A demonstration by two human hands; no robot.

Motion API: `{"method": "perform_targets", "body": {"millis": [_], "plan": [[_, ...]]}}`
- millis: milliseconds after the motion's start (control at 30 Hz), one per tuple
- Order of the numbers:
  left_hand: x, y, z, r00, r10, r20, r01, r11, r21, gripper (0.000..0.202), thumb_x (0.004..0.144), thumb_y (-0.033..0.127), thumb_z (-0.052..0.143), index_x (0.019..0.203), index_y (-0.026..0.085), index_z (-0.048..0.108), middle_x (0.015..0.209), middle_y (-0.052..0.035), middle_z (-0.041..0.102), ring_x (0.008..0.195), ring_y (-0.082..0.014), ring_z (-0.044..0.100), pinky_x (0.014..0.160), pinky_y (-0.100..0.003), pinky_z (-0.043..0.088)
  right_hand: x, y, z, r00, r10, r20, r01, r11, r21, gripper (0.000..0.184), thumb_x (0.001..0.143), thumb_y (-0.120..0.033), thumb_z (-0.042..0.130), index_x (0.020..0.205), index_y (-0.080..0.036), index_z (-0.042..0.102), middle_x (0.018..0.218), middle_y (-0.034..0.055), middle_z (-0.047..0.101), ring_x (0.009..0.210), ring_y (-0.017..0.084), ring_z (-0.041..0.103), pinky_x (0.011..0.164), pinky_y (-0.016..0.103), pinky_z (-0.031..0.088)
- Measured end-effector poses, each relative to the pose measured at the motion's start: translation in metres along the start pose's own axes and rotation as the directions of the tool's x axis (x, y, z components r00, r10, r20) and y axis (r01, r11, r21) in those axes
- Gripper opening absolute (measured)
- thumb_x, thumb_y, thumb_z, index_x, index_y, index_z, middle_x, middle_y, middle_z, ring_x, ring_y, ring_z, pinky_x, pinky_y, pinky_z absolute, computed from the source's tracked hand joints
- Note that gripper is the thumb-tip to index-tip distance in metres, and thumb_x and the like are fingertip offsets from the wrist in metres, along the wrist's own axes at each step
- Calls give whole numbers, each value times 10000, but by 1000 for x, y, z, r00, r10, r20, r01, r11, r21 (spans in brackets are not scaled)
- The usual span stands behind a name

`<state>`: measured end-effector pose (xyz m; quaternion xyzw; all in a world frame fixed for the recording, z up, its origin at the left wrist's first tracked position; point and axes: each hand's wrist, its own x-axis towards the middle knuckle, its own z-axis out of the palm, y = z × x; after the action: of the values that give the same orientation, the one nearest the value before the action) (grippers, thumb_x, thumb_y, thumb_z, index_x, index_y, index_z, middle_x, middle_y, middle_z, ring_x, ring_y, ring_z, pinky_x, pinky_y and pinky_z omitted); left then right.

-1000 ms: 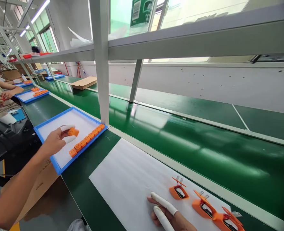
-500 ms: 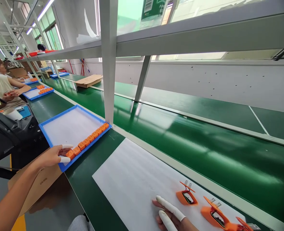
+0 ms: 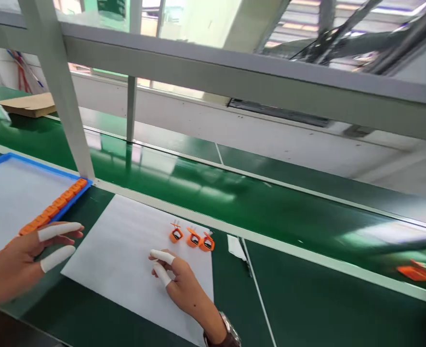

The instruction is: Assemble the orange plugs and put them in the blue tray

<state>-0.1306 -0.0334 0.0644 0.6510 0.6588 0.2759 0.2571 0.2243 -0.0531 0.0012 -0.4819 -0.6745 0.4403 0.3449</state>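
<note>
My left hand (image 3: pixel 28 258), with white finger cots on thumb and index finger, is over the near right side of a blue-rimmed tray (image 3: pixel 43 165). Its fingers are spread and hold nothing. A row of orange charger housings (image 3: pixel 56 205) lines the tray's right edge, partly hidden behind this hand. My right hand (image 3: pixel 180 279), also in finger cots, hovers above a white sheet (image 3: pixel 126 241). Its thumb and index finger are bent and slightly apart, with nothing visible between them. Beyond it stand three orange plug chargers (image 3: pixel 193 238), their pronged lids raised and dark insides showing.
A green conveyor belt (image 3: pixel 242 202) runs behind the worktable. A grey shelf post (image 3: pixel 59 91) rises at the tray's corner and carries a beam overhead. A cardboard piece (image 3: pixel 32 103) lies at far left. One orange piece (image 3: pixel 414 272) is on the belt at right.
The view has swung right. My left hand has come away from the end of the orange row in the tray. My right hand's straight fingers are now bent.
</note>
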Motion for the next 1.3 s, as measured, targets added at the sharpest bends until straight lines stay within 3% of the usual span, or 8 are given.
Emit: {"method": "perform_targets", "body": {"millis": [100,200,400,533,733,933,1133,1300], "plan": [[16,37,55,871,286,399,-291,955,-50,437,853,474,640,1276,364,656,1335,2,664,1126,-284,680,975,-338,546,-2,-11,-22,975,-154,-160,122,974,-193,335,951,-224,514,1264,-268,625,1057,61,697,896,188,658,863,368,555],[24,68,92,686,478,548,-501,857,-120,378,927,379,549,1291,362,650,1392,-3,619,1206,-275,634,1051,-354,482,-10,-6,-52,875,-189,-446,22,935,-354,419,950,-241,517,1369,-241,538,1074,85,672,942,208,635,907,412,534],[25,86,124,522,553,649,-482,819,-311,355,914,327,553,1247,367,669,1317,-12,658,1137,-263,663,979,-326,510,-27,47,-92,793,82,-604,-324,896,-305,704,840,-347,669,1472,-190,402,1320,130,603,1088,268,606,912,449,542],[19,84,131,555,544,630,-387,839,-383,294,899,334,572,1156,346,714,1255,-24,687,1038,-250,690,927,-315,534,-33,63,-94,799,129,-587,-311,924,-221,597,851,-296,625,1420,-183,486,1147,88,709,981,242,654,938,455,537],[14,74,138,656,406,636,-110,885,-452,413,900,435,593,1304,356,626,1240,-49,691,1050,-249,686,972,-389,546,-41,19,-59,815,-65,-576,-173,921,-348,625,853,-198,608,1451,-242,436,1090,61,678,991,225,645,956,429,532],[17,87,149,715,333,615,302,646,-701,493,923,442,589,1382,265,559,1382,-74,625,1207,-282,637,1039,-458,532,-13,-11,-2,875,-328,-356,182,904,-386,681,805,-108,618,1445,-232,422,1176,108,640,1097,250,604,983,442,527],[23,68,153,891,180,417,166,726,-668,493,791,482,736,1213,238,670,1268,-68,706,1263,-326,599,1054,-449,534,9,-24,1,940,-106,-324,117,993,14,283,852,-255,679,1134,-259,701,1050,40,707,928,194,678,877,358,579],[19,55,164,931,181,317,71,763,-643,438,820,477,700,1183,235,666,1277,-66,695,1220,-303,635,1030,-413,558,11,-14,12,929,-43,-367,118,976,185,241,805,-295,742,1043,-256,735,988,34,721,890,199,694,836,349,598]]}}
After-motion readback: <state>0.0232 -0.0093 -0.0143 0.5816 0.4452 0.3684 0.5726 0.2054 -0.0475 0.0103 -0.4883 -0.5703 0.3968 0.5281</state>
